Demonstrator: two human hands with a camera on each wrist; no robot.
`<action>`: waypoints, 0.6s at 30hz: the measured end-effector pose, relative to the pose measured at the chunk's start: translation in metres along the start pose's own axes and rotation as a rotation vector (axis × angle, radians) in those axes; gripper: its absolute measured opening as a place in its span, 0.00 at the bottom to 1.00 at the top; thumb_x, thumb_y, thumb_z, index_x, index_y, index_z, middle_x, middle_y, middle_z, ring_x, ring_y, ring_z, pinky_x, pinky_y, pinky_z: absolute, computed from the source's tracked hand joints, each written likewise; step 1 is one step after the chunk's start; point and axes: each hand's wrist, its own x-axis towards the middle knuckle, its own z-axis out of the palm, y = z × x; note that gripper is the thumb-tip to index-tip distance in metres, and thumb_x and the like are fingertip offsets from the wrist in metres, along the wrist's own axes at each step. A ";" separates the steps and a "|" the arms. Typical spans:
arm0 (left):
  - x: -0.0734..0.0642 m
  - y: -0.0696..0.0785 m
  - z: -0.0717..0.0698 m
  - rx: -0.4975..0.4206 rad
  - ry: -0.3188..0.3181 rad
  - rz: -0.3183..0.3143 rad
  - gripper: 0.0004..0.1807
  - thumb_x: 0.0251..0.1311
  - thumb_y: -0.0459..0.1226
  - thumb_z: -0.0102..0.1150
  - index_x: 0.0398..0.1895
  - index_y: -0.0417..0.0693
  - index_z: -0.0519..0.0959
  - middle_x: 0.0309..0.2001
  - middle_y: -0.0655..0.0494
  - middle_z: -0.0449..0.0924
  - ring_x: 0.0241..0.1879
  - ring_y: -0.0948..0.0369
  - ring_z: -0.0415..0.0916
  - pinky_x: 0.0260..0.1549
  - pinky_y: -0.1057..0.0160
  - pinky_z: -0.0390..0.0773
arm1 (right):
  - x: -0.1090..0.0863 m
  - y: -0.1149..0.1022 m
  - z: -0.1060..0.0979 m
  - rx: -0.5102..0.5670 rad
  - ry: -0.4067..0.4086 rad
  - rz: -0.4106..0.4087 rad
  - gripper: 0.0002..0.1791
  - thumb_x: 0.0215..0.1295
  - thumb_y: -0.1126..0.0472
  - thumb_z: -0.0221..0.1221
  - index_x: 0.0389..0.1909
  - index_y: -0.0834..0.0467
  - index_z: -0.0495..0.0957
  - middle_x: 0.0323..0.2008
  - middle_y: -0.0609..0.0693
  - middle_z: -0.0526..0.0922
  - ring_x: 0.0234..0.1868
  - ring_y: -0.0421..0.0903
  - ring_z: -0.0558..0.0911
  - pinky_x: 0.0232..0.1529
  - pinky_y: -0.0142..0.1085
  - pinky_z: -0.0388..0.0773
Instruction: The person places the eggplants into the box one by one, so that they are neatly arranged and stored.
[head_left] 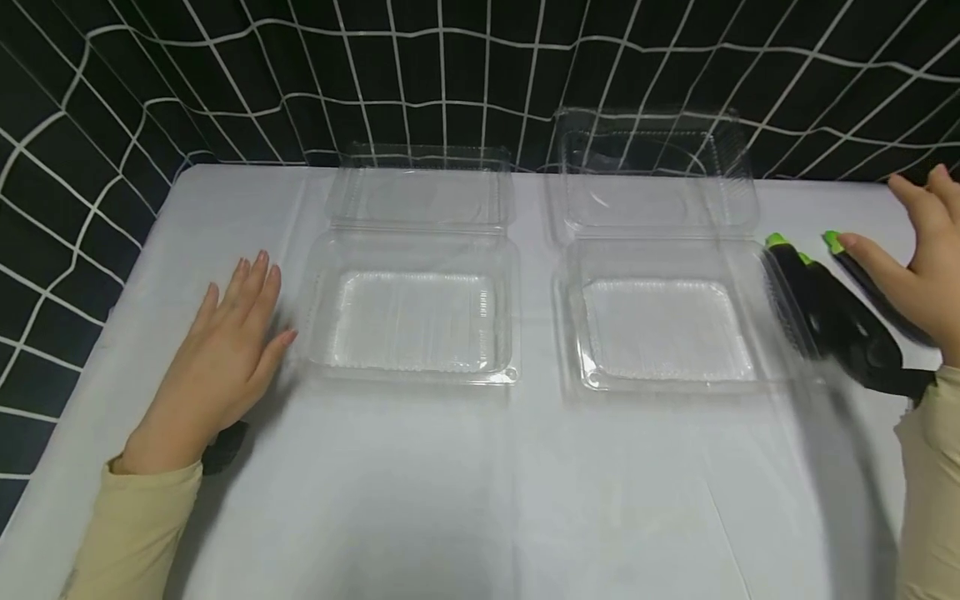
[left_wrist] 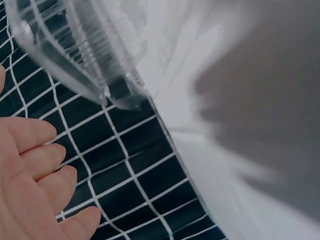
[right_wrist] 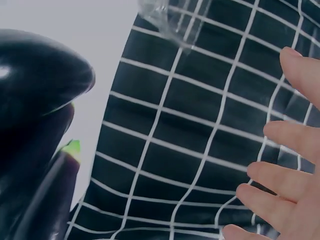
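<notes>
My left hand (head_left: 217, 358) hovers palm down at the left of the table, fingers straight and holding nothing. Beside its thumb lies a clear plastic clamshell container (head_left: 412, 321) with its lid (head_left: 420, 200) folded back. A second clear clamshell container (head_left: 667, 333), also with the lid raised, stands to the right. Several glossy dark eggplants (head_left: 855, 325) with green stem ends lie at that container's right side. Above them is my right hand (head_left: 930, 267), fingers spread and nothing in it; the right wrist view shows the eggplants (right_wrist: 40, 75) apart from the fingertips (right_wrist: 275, 130).
A white cloth (head_left: 420, 483) covers the table. Dark fabric with a white grid (head_left: 450, 67) hangs behind the back edge and along the left side. The container lids reach the back edge.
</notes>
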 end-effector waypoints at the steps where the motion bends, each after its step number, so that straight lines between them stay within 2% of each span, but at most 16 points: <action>1: 0.000 0.001 0.002 -0.010 0.004 0.002 0.34 0.70 0.42 0.43 0.71 0.30 0.49 0.72 0.37 0.43 0.72 0.46 0.38 0.67 0.43 0.40 | -0.001 0.003 0.000 0.001 -0.002 0.016 0.40 0.71 0.43 0.45 0.71 0.67 0.49 0.72 0.65 0.43 0.73 0.57 0.41 0.70 0.51 0.34; 4: 0.000 0.004 0.007 -0.030 0.012 0.000 0.33 0.71 0.41 0.43 0.71 0.30 0.49 0.73 0.38 0.43 0.72 0.47 0.37 0.68 0.44 0.39 | 0.000 0.029 0.005 0.004 0.002 0.059 0.38 0.70 0.49 0.49 0.71 0.67 0.49 0.73 0.64 0.43 0.73 0.56 0.41 0.70 0.52 0.35; 8: -0.001 0.004 0.011 -0.034 0.025 -0.016 0.33 0.70 0.40 0.43 0.70 0.29 0.49 0.72 0.38 0.44 0.72 0.48 0.38 0.68 0.45 0.39 | 0.011 0.113 0.036 -0.011 0.040 0.082 0.42 0.67 0.43 0.52 0.73 0.59 0.49 0.73 0.60 0.45 0.73 0.55 0.44 0.70 0.54 0.38; 10: -0.001 0.004 0.012 -0.036 0.031 -0.025 0.33 0.70 0.40 0.43 0.70 0.29 0.49 0.72 0.38 0.45 0.72 0.49 0.38 0.68 0.45 0.40 | 0.013 0.154 0.051 -0.024 0.052 0.115 0.42 0.66 0.40 0.51 0.74 0.54 0.48 0.74 0.57 0.46 0.73 0.54 0.45 0.70 0.54 0.41; 11: -0.001 0.003 0.013 -0.038 0.032 -0.029 0.33 0.71 0.40 0.43 0.70 0.29 0.50 0.72 0.38 0.45 0.72 0.49 0.39 0.68 0.45 0.40 | 0.012 0.168 0.055 -0.023 0.056 0.150 0.42 0.66 0.40 0.51 0.74 0.52 0.48 0.74 0.55 0.47 0.72 0.55 0.50 0.69 0.54 0.44; 13: -0.001 0.002 0.015 -0.043 0.032 -0.038 0.32 0.71 0.41 0.42 0.70 0.30 0.50 0.72 0.39 0.45 0.72 0.49 0.39 0.68 0.46 0.40 | 0.007 0.181 0.057 -0.035 0.054 0.232 0.40 0.66 0.43 0.53 0.74 0.50 0.48 0.74 0.54 0.48 0.72 0.56 0.51 0.69 0.55 0.46; 16: 0.000 0.001 0.016 -0.058 0.027 -0.050 0.32 0.71 0.41 0.41 0.71 0.30 0.50 0.72 0.39 0.46 0.72 0.49 0.40 0.69 0.47 0.39 | -0.006 0.191 0.059 -0.037 0.047 0.325 0.40 0.67 0.41 0.51 0.74 0.50 0.49 0.73 0.53 0.49 0.72 0.56 0.51 0.68 0.54 0.48; 18: 0.002 0.001 0.017 -0.060 0.024 -0.054 0.32 0.71 0.42 0.41 0.71 0.31 0.50 0.72 0.40 0.46 0.72 0.50 0.40 0.69 0.47 0.39 | -0.015 0.198 0.061 -0.018 0.020 0.375 0.41 0.66 0.38 0.48 0.74 0.49 0.48 0.74 0.53 0.46 0.73 0.54 0.46 0.69 0.54 0.45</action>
